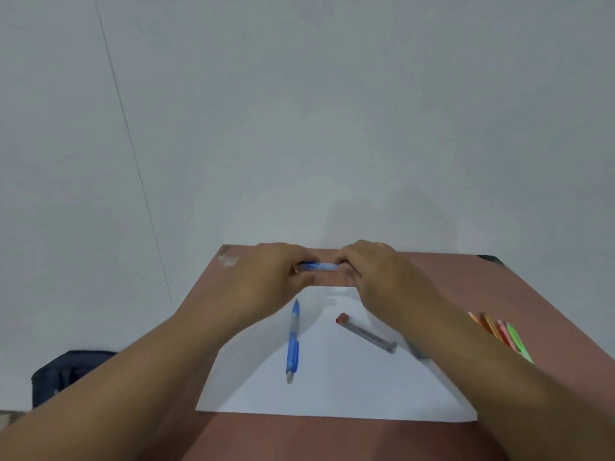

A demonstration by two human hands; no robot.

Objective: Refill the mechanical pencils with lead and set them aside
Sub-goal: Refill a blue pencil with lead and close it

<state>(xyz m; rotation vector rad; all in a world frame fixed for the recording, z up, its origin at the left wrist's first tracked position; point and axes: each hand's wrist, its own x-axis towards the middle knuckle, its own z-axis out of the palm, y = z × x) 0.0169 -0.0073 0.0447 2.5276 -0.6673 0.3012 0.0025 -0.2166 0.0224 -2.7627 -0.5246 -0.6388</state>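
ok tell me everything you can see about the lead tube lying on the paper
The lead tube is a slim, clear grey case that looks like plastic, with a red cap at its far-left end. It lies flat and diagonal on the white paper, right of the blue pencil and apart from it. No hand touches it; the right forearm passes above its near end.

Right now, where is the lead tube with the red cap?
In the head view, the lead tube lies on the white paper, right of the loose blue pencil, beside the right forearm.
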